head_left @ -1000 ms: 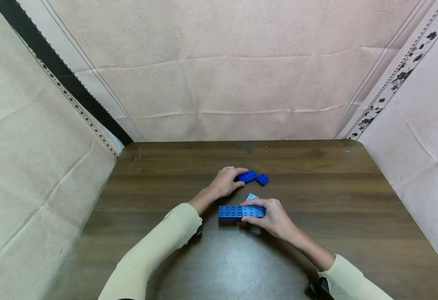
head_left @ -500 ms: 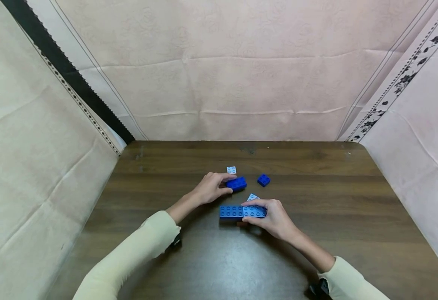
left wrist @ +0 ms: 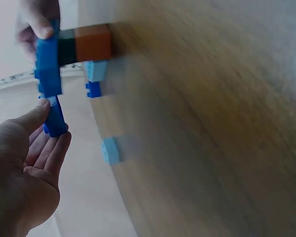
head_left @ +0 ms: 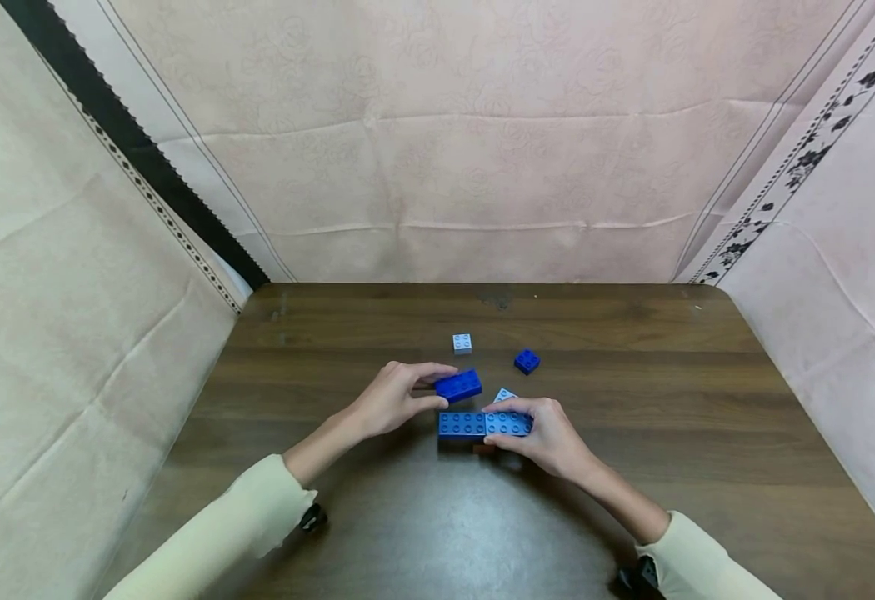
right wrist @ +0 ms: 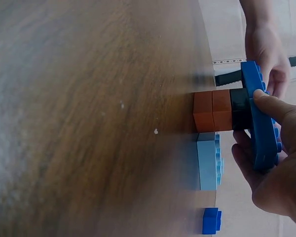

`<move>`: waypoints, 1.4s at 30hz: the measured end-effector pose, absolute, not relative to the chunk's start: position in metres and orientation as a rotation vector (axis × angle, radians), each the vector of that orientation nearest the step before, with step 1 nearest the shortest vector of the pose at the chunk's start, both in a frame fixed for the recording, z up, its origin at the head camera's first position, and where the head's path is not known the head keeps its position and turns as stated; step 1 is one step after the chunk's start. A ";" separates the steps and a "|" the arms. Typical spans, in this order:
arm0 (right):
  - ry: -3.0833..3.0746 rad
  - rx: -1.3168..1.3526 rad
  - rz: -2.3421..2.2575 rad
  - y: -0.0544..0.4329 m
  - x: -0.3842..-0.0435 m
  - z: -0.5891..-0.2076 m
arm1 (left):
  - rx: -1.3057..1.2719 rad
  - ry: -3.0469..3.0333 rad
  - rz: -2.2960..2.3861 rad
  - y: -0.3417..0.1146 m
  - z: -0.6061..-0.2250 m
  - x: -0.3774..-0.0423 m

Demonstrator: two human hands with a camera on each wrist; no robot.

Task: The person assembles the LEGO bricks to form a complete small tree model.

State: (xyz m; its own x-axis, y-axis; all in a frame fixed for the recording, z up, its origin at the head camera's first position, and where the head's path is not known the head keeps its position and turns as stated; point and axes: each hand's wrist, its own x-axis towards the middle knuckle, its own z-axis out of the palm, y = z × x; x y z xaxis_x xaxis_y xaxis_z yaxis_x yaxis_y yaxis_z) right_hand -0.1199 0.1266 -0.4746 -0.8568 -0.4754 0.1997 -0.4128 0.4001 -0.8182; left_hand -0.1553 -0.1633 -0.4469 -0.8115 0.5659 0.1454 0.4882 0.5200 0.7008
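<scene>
My left hand (head_left: 392,398) pinches a dark blue toy brick (head_left: 458,385) between thumb and fingers, just behind and left of a T-shaped stack. Two mid-blue bricks (head_left: 462,423), end to end, form the top of that stack. In the right wrist view they rest on a black brick (right wrist: 240,108), which sits on two orange-brown bricks (right wrist: 212,111) standing on the table. My right hand (head_left: 546,429) grips the right-hand mid-blue brick, thumb on the near side and fingers on the far side. In the left wrist view the dark blue brick overlaps the stack's left end.
Right behind the stack stands a light blue brick (right wrist: 207,165), partly hidden by my right hand in the head view. Farther back are a small dark blue brick (head_left: 527,361) and a small pale blue brick (head_left: 462,343). Cloth walls (head_left: 482,200) border the wooden table (head_left: 617,358).
My left hand has drawn the dark blue brick leftward and nearer, away from the small dark blue brick, uncovering the pale blue brick. My right hand stays on the stack.
</scene>
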 end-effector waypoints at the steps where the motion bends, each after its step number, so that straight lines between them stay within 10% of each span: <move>1: 2.574 -0.818 -1.471 0.127 -0.120 -0.475 | 0.932 2.643 1.182 -0.163 -0.444 -0.152; 42: 2.635 -0.844 -1.403 0.128 -0.120 -0.475 | 1.057 2.560 1.240 -0.147 -0.447 -0.118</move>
State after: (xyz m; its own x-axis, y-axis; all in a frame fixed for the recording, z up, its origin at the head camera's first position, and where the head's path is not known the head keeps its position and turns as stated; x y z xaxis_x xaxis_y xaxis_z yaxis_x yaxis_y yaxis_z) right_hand -0.1203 0.1276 -0.4746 -0.8513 -0.4798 0.2122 -0.4438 0.4431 -0.7789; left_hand -0.1180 -0.1472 -0.4468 -0.7525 0.6295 0.1937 0.5422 0.4250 0.7248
